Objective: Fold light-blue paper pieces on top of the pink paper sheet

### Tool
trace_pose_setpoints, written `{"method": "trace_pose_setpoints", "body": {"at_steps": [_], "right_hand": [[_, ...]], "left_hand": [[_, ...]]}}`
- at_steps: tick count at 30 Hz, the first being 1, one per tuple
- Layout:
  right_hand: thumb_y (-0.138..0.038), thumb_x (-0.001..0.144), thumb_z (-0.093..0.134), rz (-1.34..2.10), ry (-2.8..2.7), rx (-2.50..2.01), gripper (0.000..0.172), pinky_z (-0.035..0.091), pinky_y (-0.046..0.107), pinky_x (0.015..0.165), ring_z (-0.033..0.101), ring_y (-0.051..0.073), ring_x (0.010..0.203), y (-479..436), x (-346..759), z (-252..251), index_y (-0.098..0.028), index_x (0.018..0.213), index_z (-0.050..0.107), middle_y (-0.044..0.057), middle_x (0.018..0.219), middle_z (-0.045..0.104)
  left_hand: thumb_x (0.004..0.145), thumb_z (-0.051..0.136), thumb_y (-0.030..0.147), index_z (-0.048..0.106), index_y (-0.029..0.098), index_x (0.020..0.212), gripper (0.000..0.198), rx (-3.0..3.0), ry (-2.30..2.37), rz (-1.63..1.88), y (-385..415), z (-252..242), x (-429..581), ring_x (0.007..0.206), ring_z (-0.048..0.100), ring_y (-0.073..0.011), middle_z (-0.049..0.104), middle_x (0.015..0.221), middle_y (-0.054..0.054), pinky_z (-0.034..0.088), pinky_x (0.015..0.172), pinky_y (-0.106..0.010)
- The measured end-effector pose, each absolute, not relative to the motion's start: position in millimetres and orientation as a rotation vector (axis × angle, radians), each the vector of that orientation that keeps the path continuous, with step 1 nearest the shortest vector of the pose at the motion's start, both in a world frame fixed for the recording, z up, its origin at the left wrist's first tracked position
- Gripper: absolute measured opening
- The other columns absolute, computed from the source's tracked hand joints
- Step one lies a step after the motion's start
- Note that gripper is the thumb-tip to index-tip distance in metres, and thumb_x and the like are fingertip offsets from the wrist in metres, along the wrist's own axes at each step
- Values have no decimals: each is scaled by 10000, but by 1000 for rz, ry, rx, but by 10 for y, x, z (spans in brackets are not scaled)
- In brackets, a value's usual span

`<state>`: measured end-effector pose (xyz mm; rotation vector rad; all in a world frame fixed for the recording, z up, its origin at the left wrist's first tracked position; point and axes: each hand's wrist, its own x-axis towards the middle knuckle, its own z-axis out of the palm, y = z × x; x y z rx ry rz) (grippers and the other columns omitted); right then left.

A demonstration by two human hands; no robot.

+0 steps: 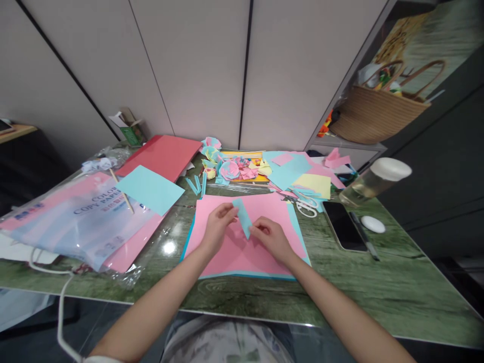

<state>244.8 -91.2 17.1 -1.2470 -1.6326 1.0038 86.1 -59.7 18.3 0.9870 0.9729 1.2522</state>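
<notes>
A narrow strip of light blue paper (243, 218) is held slanting between my two hands. My left hand (219, 227) pinches its upper end between thumb and fingers. Lower down, my right hand (273, 238) grips the opposite end near its corner. Both hands are just above a stack of coloured paper (234, 259), pink on top with blue sheets showing at the edges. White-handled scissors (307, 207) lie by the stack's upper right corner. Thin blue paper strips (193, 185) rest beyond its upper left corner.
Crumpled paper flowers (230, 170) and loose sheets (285, 170) line the back. At left are a plastic pack of copy paper (94, 217), a blue sheet (150, 189) and a red folder (162, 154). To the right stand a bottle (372, 181), a phone (343, 226), and a pen (363, 236).
</notes>
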Motion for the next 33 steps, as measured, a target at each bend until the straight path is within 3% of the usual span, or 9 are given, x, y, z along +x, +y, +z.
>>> {"method": "trace_pose_setpoints", "body": {"at_steps": [4, 9, 16, 20, 26, 33], "right_hand": [[-316, 772, 503, 947, -1817, -1248, 187, 381, 259, 653, 513, 136, 674, -934, 2416, 200, -193, 672, 602, 7, 673, 575], [-308, 805, 463, 871, -1641, -1254, 205, 403, 281, 736, 543, 148, 824, -958, 2422, 277, -213, 972, 537, 29, 879, 600], [-262, 708, 586, 872, -1548, -1226, 238, 421, 300, 729, 565, 144, 715, -999, 2420, 295, -217, 935, 530, -2, 726, 591], [-261, 709, 583, 903, -1473, -1229, 226, 437, 284, 678, 568, 144, 674, -978, 2427, 269, -210, 924, 535, -4, 675, 584], [-272, 776, 520, 617, -1612, -1300, 312, 422, 308, 760, 576, 150, 780, -972, 2455, 237, -243, 1087, 520, 29, 865, 631], [-221, 812, 479, 177, -1902, -1231, 294, 358, 338, 822, 558, 171, 923, -969, 2477, 153, -252, 1098, 546, 42, 1035, 621]], "left_hand": [[637, 646, 358, 616, 150, 791, 260, 930, 1023, 1289, -533, 137, 796, 686, 538, -106, 599, 766, -27, 432, 640, -220], [593, 687, 301, 660, 154, 735, 206, 1008, 1031, 1239, -616, 191, 844, 666, 538, -115, 636, 746, -30, 420, 618, -224], [550, 716, 278, 673, 156, 682, 185, 1147, 1087, 1145, -712, 263, 919, 596, 533, -118, 635, 639, -14, 414, 580, -232], [538, 726, 264, 644, 160, 764, 262, 1127, 1030, 1112, -709, 229, 931, 605, 559, -117, 635, 648, -3, 417, 562, -222], [540, 732, 238, 588, 151, 757, 275, 1021, 983, 1099, -701, 174, 934, 549, 565, -102, 640, 603, 9, 429, 564, -222], [530, 735, 233, 605, 142, 714, 243, 995, 1037, 1088, -705, 187, 928, 564, 581, -112, 642, 602, 0, 444, 571, -226]]}}
